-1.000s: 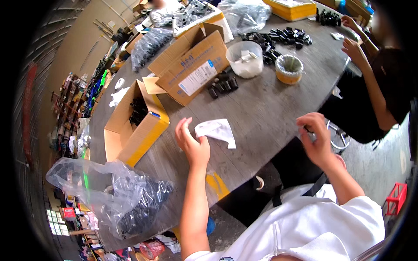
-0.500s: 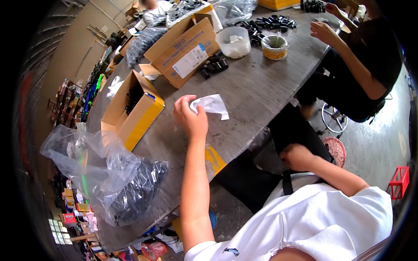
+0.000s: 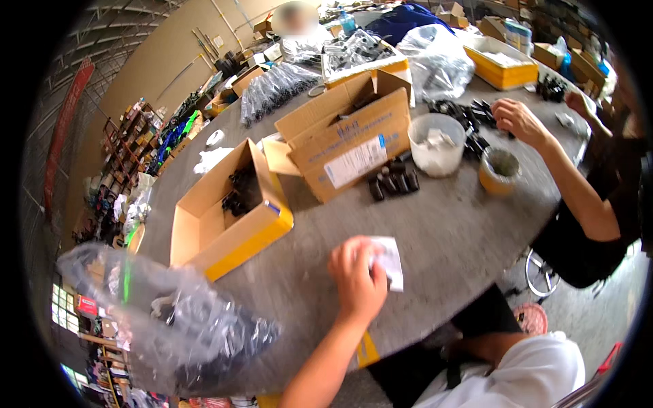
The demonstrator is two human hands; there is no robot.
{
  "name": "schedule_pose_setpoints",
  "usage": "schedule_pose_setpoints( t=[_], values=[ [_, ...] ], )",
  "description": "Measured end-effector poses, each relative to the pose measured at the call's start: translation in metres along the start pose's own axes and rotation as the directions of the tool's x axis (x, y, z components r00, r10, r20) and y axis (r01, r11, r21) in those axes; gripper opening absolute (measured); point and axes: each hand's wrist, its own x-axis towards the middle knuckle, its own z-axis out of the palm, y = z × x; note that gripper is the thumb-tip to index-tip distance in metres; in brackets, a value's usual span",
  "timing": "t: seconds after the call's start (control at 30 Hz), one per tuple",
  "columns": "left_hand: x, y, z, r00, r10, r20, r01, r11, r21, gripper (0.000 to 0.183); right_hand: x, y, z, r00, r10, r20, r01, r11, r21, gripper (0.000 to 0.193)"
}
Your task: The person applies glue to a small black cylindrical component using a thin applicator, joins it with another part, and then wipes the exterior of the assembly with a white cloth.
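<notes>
My left hand [image 3: 357, 275] is closed over a crumpled white wipe [image 3: 390, 264] on the grey table [image 3: 326, 231], its fingers curled at the wipe's near side. Down by my lap is my right hand [image 3: 479, 347], smeared and partly hidden, so its fingers do not show. Left of my left hand stands an open cardboard box [image 3: 235, 255] with yellow tape and black parts [image 3: 239, 190] inside. Beyond it a second open carton [image 3: 347, 149] leans, tilted. Short black cylinders [image 3: 394, 182] lie beside that carton.
A clear plastic bag of dark parts [image 3: 218, 333] lies at the near left. A white tub [image 3: 437, 146] and a yellow-banded pot [image 3: 500, 173] stand to the right. A co-worker's hand [image 3: 520, 121] reaches over black parts there. Another person [image 3: 299, 41] is at the far side.
The view has tilted up and shifted, so more of the table's far side shows. My left hand still holds the wipe, which now looks more bunched. My right hand is less visible.
</notes>
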Motion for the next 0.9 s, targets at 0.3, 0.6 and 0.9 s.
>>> schedule_pose_setpoints(
  t=[0.3,0.6,0.9],
  values=[
    [0.014,0.016,-0.009,0.992,-0.020,0.121,0.017,1.000,0.026,0.020,-0.002,0.020,-0.058,0.949,-0.032,0.314,-0.021,0.986,0.165,0.030],
    [-0.007,0.027,-0.008,0.990,-0.032,0.140,0.023,0.998,0.063,0.024,-0.011,0.003,-0.055,0.937,-0.029,0.348,-0.032,0.985,0.169,0.030],
    [-0.003,0.022,0.001,0.998,0.015,0.068,-0.021,0.996,0.083,0.027,-0.029,-0.026,-0.031,0.937,-0.059,0.346,-0.002,0.985,0.175,0.029]
  ],
)
